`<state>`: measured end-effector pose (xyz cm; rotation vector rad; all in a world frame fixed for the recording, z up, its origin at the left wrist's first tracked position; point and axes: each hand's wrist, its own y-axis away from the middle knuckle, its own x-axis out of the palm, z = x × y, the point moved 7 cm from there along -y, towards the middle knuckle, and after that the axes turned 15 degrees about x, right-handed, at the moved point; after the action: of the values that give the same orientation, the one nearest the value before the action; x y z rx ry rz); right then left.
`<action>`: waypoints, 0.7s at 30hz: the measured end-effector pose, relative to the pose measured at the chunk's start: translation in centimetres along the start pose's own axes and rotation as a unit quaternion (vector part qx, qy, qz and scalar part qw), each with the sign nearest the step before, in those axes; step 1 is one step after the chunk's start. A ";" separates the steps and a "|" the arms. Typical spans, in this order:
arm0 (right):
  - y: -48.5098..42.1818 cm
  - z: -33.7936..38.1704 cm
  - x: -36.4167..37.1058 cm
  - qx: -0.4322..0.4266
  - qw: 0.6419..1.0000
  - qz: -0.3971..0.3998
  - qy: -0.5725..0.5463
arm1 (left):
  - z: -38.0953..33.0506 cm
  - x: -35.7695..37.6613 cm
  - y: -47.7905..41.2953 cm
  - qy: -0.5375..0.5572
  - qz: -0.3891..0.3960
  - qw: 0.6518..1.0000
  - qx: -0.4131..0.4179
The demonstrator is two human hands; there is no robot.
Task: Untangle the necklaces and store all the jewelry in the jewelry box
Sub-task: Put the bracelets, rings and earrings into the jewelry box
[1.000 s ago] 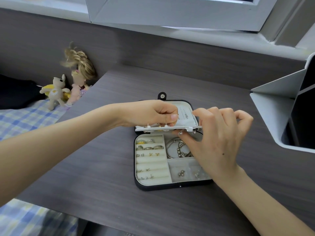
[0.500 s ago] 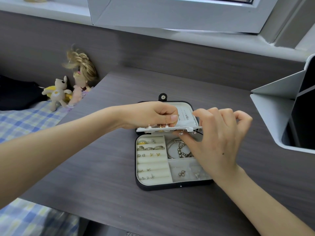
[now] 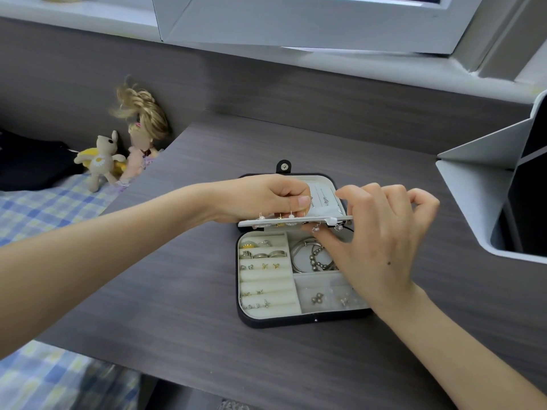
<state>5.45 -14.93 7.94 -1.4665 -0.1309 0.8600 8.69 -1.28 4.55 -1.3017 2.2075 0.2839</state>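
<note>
Crosswise — earring panel (image 3: 296, 221), level.

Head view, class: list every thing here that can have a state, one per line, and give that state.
jewelry box: open, flat on the desk.
snap tab: unfastened.
earring panel: raised about level over the box, earrings pinned through it.
left hand: grips the panel's left part.
right hand: pinches the panel's right part, thumb beneath.
rings: seated in the roll slots.
bracelets: lying loose in their compartment.
</note>
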 end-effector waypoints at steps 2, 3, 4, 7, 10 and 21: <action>0.0 0.0 0.0 0.000 1.000 0.000 0.000 | 0.0 0.0 0.0 0.002 0.001 1.000 0.000; 0.0 0.0 0.0 0.000 1.000 0.000 -0.001 | 0.0 0.0 0.0 0.001 0.001 1.000 0.000; 0.0 0.0 0.0 0.000 1.000 0.000 -0.002 | -0.1 0.0 0.0 0.001 0.001 1.000 0.002; 0.0 0.0 0.0 0.000 1.000 -0.003 -0.001 | -0.1 0.0 0.0 0.001 0.001 1.000 0.006; 0.0 0.0 0.0 0.001 1.000 -0.004 -0.002 | -0.1 0.0 0.0 -0.006 0.002 1.000 0.009; 0.0 0.1 -0.1 -0.001 1.000 -0.006 -0.001 | -0.3 -0.3 -0.2 -0.057 0.023 0.998 0.020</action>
<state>5.32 -14.96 7.95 -1.4662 -0.1411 0.8515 8.84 -1.24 4.99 -1.1858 2.1382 0.3216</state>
